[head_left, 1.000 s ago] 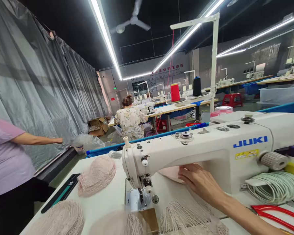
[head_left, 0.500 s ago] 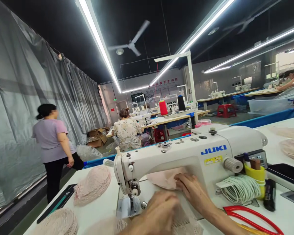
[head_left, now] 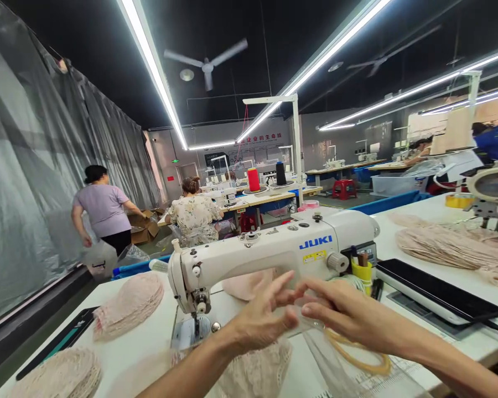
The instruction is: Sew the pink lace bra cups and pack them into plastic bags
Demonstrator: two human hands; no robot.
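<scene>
My left hand (head_left: 265, 312) is open, fingers spread, in front of the sewing machine (head_left: 269, 251). Close beside it, my right hand (head_left: 340, 307) has its fingers curled together around something pale and see-through, too blurred to name. Below my hands, a beige lace piece (head_left: 259, 367) lies on the table. A pink fabric cup (head_left: 249, 284) rests under the machine's arm, partly hidden by my left hand. The needle area (head_left: 197, 326) is left of my left hand. A tan loop (head_left: 369, 362) shows under my right forearm.
Stacks of lace cups (head_left: 128, 304) (head_left: 58, 376) lie at left beside a dark strip (head_left: 56, 342). At right are a black-topped device (head_left: 435, 287), a yellow pen holder (head_left: 362, 273) and pink lace pieces (head_left: 452, 249). One co-worker (head_left: 102, 207) stands at left; another (head_left: 193, 215) sits ahead.
My hands have risen from the fabric at the machine bed and come together in front of it. The view has swung right. The standing co-worker now reaches toward the boxes.
</scene>
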